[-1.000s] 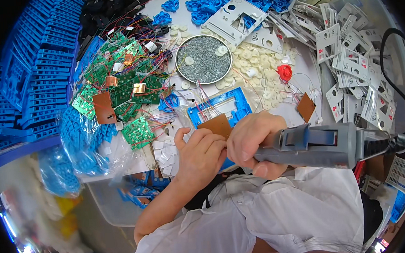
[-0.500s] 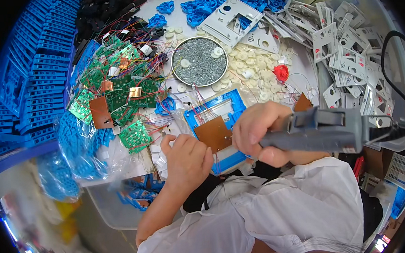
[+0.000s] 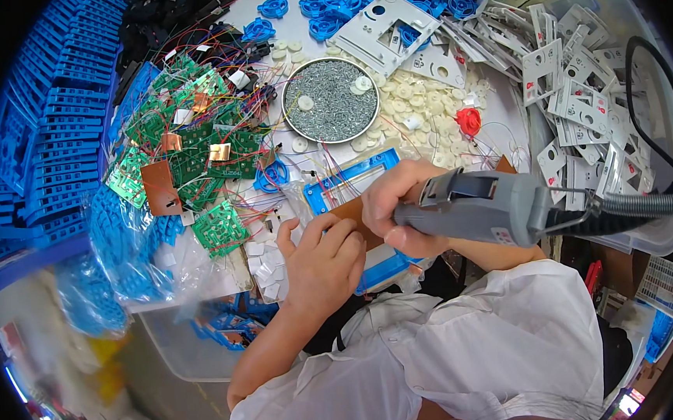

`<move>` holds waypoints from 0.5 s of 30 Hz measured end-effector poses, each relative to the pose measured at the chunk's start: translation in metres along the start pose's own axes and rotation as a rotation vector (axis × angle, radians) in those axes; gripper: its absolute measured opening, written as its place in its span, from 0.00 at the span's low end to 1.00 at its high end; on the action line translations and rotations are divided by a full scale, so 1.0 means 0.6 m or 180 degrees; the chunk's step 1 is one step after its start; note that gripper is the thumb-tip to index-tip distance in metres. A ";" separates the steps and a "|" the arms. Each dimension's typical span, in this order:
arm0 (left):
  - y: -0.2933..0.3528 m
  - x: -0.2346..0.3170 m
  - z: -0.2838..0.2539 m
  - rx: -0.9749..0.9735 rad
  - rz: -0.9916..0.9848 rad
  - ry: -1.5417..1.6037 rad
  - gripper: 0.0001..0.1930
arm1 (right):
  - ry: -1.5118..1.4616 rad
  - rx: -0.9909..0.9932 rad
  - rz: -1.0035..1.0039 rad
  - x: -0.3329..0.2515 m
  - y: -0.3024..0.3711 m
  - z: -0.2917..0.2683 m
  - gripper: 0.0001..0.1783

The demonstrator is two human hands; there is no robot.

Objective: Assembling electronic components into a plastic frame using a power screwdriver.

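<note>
A grey electric screwdriver (image 3: 469,208) lies across the grip of my right hand (image 3: 401,205), its fingers wrapped around the front of the body. The tip is hidden by that hand. Beneath it is a brown circuit board (image 3: 349,210), set in a blue plastic frame (image 3: 391,267) with thin wires at its upper part. My left hand (image 3: 323,259) is bent over the left edge of the board, fingers curled and pressed against it. Its thumb and some fingertips are hard to see.
A round dish of small screws (image 3: 330,113) stands beyond the frame, beside scattered cream discs (image 3: 416,118). Wired green circuit boards (image 3: 215,152) pile up at left, near stacked blue frames (image 3: 75,150). White panels (image 3: 579,107) fill a clear bin at right. A coiled cable (image 3: 640,203) trails from the screwdriver.
My right hand and the screwdriver have moved left over the brown board, covering more of it. My left hand has shifted slightly right, its fingers now against the board's edge.
</note>
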State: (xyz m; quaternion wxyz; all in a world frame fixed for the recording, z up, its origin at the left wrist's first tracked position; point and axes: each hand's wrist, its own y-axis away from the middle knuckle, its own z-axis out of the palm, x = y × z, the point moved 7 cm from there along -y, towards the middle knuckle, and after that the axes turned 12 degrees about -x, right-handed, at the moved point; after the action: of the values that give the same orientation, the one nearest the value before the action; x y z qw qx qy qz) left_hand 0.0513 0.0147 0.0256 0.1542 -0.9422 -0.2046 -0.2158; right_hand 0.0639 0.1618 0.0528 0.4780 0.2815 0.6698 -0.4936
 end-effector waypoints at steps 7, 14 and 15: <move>0.007 -0.004 0.008 0.0048 -0.0055 0.0095 0.10 | -0.0205 0.0052 -0.0035 0.001 -0.008 0.002 0.16; 0.009 -0.004 0.010 0.0145 -0.0086 0.0092 0.08 | -0.0060 -0.0076 0.0182 0.004 -0.002 0.005 0.16; 0.009 -0.004 0.010 0.0151 -0.0088 0.0100 0.08 | -0.0145 0.0092 0.0228 0.006 0.000 0.003 0.15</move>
State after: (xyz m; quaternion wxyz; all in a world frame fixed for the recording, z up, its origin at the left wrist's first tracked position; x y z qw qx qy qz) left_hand 0.0536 0.0117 0.0179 0.1767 -0.9319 -0.2202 -0.2277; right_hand 0.0629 0.1598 0.0494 0.5063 0.3009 0.6411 -0.4920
